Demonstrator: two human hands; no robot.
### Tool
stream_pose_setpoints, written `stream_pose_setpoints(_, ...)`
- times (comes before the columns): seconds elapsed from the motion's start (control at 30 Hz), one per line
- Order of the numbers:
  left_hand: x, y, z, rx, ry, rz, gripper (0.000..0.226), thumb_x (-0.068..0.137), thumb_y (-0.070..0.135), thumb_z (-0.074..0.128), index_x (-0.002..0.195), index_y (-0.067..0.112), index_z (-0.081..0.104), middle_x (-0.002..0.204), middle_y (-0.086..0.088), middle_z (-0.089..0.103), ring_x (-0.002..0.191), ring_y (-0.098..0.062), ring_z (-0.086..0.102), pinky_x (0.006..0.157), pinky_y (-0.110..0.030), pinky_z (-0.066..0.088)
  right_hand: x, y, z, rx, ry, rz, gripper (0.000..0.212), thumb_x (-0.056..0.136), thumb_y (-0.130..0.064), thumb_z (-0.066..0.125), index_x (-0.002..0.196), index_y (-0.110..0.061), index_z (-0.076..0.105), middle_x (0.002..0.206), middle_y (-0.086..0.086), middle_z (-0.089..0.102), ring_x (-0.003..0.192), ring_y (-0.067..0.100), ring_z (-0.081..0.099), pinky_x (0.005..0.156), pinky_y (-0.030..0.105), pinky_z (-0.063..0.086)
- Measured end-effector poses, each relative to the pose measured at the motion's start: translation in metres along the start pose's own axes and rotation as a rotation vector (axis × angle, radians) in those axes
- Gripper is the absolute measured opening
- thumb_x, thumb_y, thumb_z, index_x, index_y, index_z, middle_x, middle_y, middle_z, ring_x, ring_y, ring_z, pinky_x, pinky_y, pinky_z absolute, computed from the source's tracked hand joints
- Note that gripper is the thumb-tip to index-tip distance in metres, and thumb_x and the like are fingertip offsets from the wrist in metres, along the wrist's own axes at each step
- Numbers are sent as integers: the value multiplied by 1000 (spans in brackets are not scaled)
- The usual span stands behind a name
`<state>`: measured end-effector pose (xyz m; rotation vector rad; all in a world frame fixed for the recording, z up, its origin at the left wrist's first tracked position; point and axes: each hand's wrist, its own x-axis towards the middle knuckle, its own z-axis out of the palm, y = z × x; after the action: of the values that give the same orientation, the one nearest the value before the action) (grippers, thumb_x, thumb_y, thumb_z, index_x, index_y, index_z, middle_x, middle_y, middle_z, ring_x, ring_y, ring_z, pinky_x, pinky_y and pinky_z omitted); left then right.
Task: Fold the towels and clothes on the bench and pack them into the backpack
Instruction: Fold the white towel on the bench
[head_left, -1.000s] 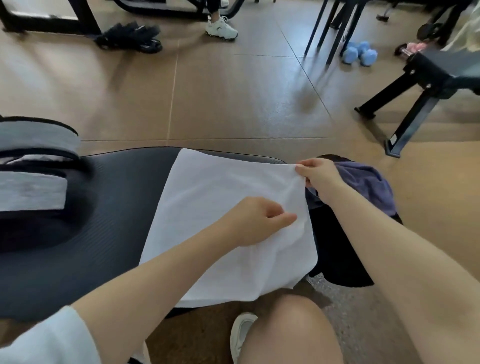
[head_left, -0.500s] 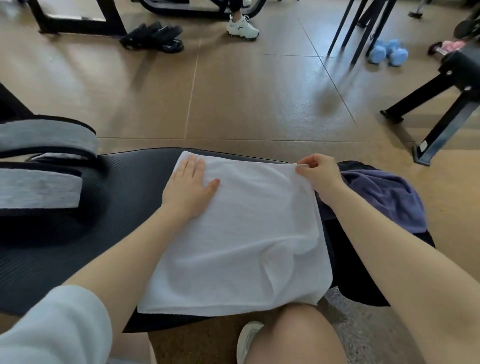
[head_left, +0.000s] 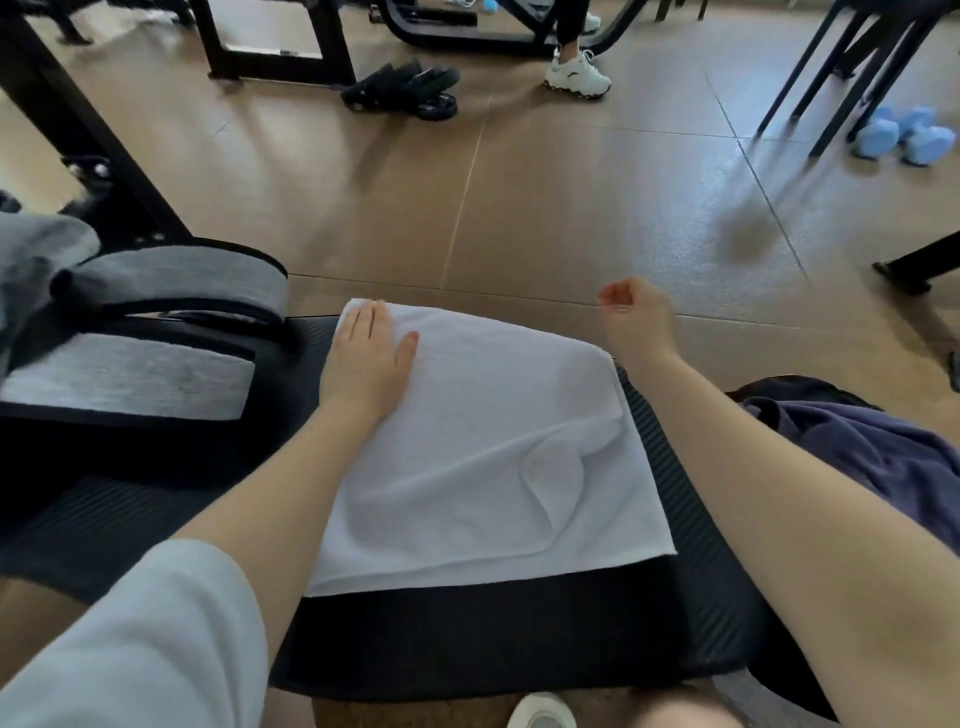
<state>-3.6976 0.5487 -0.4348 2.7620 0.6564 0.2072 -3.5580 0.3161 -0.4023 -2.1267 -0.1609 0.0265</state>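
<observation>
A white towel, folded into a rectangle, lies flat on the black padded bench. My left hand rests palm down on the towel's far left corner, fingers together. My right hand hovers just past the towel's far right corner, fingers loosely curled, holding nothing. A purple garment lies crumpled over dark cloth at the bench's right end, partly behind my right forearm. The grey and black backpack sits on the bench's left end.
On the brown floor beyond the bench lie black sandals. Another person's white sneaker stands near black machine frames. Blue dumbbells sit by chair legs at the far right. My knee and shoe show at the bottom edge.
My right hand has let go of the towel's far right corner and lifted off it. My left hand stays flat on the far left corner. The view has shifted right and closer.
</observation>
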Motion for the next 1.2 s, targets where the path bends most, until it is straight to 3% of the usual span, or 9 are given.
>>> stream_pose_setpoints(0.17,-58,26,-18,-212,68,435,54,90,38,35,121,0,57,132,-19,52,120,-35,50,102,-39,35,-78,-11,-26,-92,-635,-367,26,82,-6,66,74,-31,60,78,-13,62,69,-1,55,68,9,42)
stream_pose_setpoints(0.27,-109,22,-27,-185,30,635,32,85,34,46,101,11,61,99,-10,61,85,-25,60,77,-31,49,-103,1,-35,-464,-883,-523,10,86,-20,64,95,-25,66,97,-10,60,90,7,54,84,22,43)
stream_pose_setpoints(0.37,-140,0,-30,-197,-145,679,27,83,41,49,83,16,59,81,-2,55,70,-17,53,62,-27,45,-115,6,-38,-632,-731,-622,30,92,-22,56,121,-26,59,119,-7,55,107,20,49,95,35,36)
stream_pose_setpoints(0.47,-154,-20,-33,-91,-177,669,36,79,53,48,86,19,60,85,1,57,71,-19,57,61,-26,46,-123,4,-35,-811,-584,-615,33,94,-25,51,127,-30,52,125,-6,54,114,20,46,95,33,29)
stream_pose_setpoints(0.7,-167,-36,-48,-81,58,798,15,89,24,47,93,16,59,77,-4,60,58,-23,55,43,-30,45,-145,6,-64,-462,-432,-444,8,81,-2,62,86,-8,59,84,3,60,81,25,56,72,25,41)
stream_pose_setpoints(0.83,-169,-46,-46,-43,31,747,25,83,26,46,81,15,68,70,-4,56,54,-26,55,44,-27,43,-159,23,-82,-590,-511,-327,18,82,-4,59,96,-13,64,92,6,66,80,22,58,73,31,45)
stream_pose_setpoints(0.97,-173,-58,-43,-145,-69,608,14,77,28,41,87,26,50,75,2,55,64,-22,57,49,-28,45,-171,21,-83,-577,-510,-306,18,87,-5,53,98,-5,68,106,2,60,89,16,55,79,18,37)
stream_pose_setpoints(1.1,-180,-62,-49,-187,-39,645,18,78,32,46,78,20,60,79,3,52,67,-13,46,56,-31,48,-177,23,-70,-531,-323,-110,38,91,-32,56,74,0,66,101,7,53,99,16,48,86,23,32)
stream_pose_setpoints(1.2,-187,-57,-51,-263,64,450,38,82,44,51,79,11,70,82,-2,52,71,-20,52,60,-31,43,-179,25,-59,-607,-202,-21,19,83,-28,65,83,-10,63,101,15,57,98,24,48,79,27,34)
